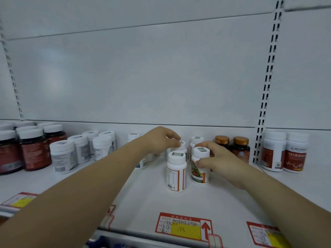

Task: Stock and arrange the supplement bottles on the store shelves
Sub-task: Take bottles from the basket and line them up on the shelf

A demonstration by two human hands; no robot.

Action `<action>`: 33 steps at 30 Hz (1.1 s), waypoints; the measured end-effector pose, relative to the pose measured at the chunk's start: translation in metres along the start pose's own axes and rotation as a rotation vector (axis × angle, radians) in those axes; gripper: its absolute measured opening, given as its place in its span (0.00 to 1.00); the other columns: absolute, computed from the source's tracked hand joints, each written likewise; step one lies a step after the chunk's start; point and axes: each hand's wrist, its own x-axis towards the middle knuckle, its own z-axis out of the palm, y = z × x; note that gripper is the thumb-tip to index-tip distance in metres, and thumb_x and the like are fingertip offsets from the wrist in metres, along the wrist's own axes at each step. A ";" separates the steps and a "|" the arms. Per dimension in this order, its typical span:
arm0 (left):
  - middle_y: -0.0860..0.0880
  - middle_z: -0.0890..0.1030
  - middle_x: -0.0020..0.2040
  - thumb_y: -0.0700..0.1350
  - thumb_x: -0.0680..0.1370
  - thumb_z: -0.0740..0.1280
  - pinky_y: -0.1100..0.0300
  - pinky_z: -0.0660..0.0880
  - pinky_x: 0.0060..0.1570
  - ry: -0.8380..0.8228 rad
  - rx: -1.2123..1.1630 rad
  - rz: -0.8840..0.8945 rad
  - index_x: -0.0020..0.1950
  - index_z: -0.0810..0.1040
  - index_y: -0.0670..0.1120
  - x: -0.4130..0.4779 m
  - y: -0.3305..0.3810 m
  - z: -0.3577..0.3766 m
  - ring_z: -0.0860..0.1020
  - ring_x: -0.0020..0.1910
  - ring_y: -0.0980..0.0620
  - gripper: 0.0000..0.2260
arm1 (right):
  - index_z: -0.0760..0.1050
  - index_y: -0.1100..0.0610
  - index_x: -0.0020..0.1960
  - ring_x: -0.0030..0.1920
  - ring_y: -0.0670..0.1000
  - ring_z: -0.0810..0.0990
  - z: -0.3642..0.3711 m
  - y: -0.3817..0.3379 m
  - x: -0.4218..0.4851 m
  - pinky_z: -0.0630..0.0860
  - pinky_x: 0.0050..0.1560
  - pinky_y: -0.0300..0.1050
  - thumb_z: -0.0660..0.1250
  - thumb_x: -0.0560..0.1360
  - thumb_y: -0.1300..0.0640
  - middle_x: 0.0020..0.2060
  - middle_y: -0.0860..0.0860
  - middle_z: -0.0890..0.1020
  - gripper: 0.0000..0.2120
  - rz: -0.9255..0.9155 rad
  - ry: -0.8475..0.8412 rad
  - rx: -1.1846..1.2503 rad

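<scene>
Bottle (199, 174), cylindrical plastic, in right grip (218, 163)

**White-capped supplement bottles standing upright in a cluster on the white shelf (179, 203).**
The front-left bottle (176, 174) shows an orange-edged label with a barcode. The front-right bottle (200, 173), labelled in green and orange, stands just beside it, gripped by the right hand (220, 165). The left hand (161, 138) pinches the cap of a rear bottle (182, 149).
</scene>
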 end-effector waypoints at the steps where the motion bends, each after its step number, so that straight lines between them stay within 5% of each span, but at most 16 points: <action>1: 0.54 0.78 0.58 0.51 0.75 0.70 0.64 0.66 0.50 0.001 0.014 0.016 0.55 0.81 0.53 0.002 -0.001 -0.001 0.74 0.53 0.56 0.10 | 0.74 0.47 0.56 0.50 0.46 0.81 0.000 0.000 -0.001 0.77 0.52 0.44 0.71 0.70 0.63 0.49 0.47 0.82 0.19 -0.002 -0.003 0.000; 5: 0.58 0.76 0.51 0.51 0.72 0.73 0.64 0.67 0.48 -0.021 0.060 0.096 0.52 0.82 0.55 0.005 -0.009 -0.001 0.73 0.47 0.59 0.09 | 0.74 0.48 0.57 0.50 0.46 0.81 0.000 -0.001 -0.001 0.77 0.52 0.44 0.71 0.70 0.63 0.49 0.46 0.81 0.19 -0.003 -0.009 -0.013; 11: 0.53 0.79 0.57 0.51 0.72 0.72 0.60 0.71 0.54 -0.028 0.080 0.132 0.52 0.81 0.54 0.008 -0.011 0.001 0.75 0.54 0.53 0.09 | 0.75 0.47 0.54 0.49 0.46 0.81 -0.001 0.001 -0.001 0.77 0.52 0.43 0.71 0.69 0.63 0.48 0.46 0.82 0.17 -0.010 -0.014 -0.019; 17: 0.51 0.81 0.51 0.42 0.74 0.70 0.70 0.70 0.45 -0.030 0.003 0.142 0.49 0.80 0.49 0.013 -0.001 0.002 0.76 0.49 0.55 0.06 | 0.75 0.47 0.55 0.48 0.45 0.81 -0.001 0.000 -0.001 0.76 0.48 0.41 0.71 0.69 0.63 0.48 0.46 0.82 0.18 -0.007 -0.023 -0.006; 20: 0.51 0.81 0.48 0.40 0.74 0.70 0.69 0.71 0.45 0.080 -0.248 0.079 0.48 0.80 0.47 0.012 -0.003 0.001 0.76 0.47 0.55 0.04 | 0.74 0.47 0.56 0.49 0.45 0.81 -0.002 0.002 0.000 0.75 0.48 0.40 0.72 0.69 0.62 0.49 0.46 0.82 0.19 -0.007 -0.012 0.000; 23: 0.50 0.79 0.46 0.38 0.77 0.66 0.57 0.75 0.50 0.196 -0.599 0.050 0.46 0.78 0.48 0.007 0.000 -0.006 0.76 0.47 0.51 0.05 | 0.70 0.43 0.59 0.52 0.45 0.79 -0.003 0.002 0.002 0.76 0.53 0.43 0.71 0.71 0.59 0.54 0.45 0.79 0.21 -0.028 0.045 0.035; 26: 0.47 0.75 0.49 0.38 0.80 0.60 0.48 0.79 0.44 0.194 -0.974 0.062 0.51 0.74 0.47 -0.005 0.007 -0.015 0.76 0.45 0.48 0.06 | 0.70 0.41 0.61 0.54 0.48 0.79 -0.003 -0.001 0.005 0.76 0.57 0.48 0.69 0.73 0.56 0.57 0.46 0.78 0.20 -0.062 0.154 0.111; 33: 0.43 0.79 0.42 0.42 0.81 0.59 0.54 0.79 0.37 0.256 -1.592 -0.011 0.51 0.76 0.44 -0.027 0.015 -0.014 0.78 0.36 0.46 0.07 | 0.76 0.43 0.54 0.49 0.55 0.84 -0.003 -0.004 0.009 0.77 0.57 0.61 0.64 0.77 0.49 0.50 0.51 0.84 0.07 -0.094 0.206 0.314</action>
